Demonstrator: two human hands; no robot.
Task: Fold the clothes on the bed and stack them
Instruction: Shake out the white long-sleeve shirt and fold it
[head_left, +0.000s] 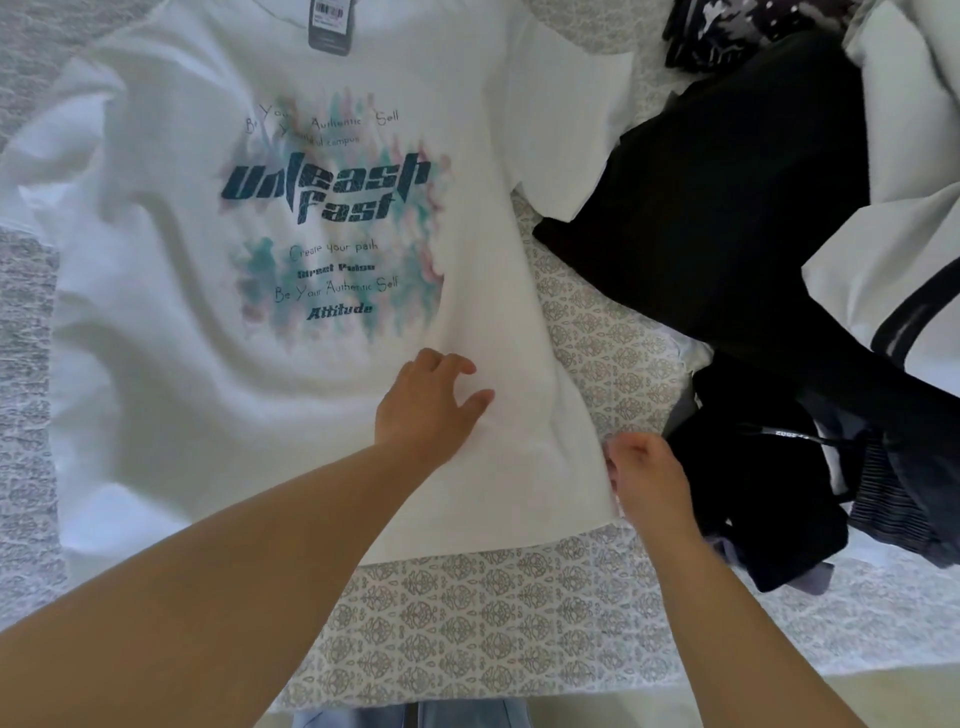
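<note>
Nearest the bed's near edge, the right hand (647, 480) pinches the side hem of the soft, light white printed cotton T-shirt (171, 322) spread mid-bed, the left hand (426, 402) pressing flat beside it; hems probably grip best.

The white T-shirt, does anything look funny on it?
Yes. The white T-shirt has a barcode tag at its collar, and big wrinkles run across its left half, so it doesn't lie flat on the bed.
</note>
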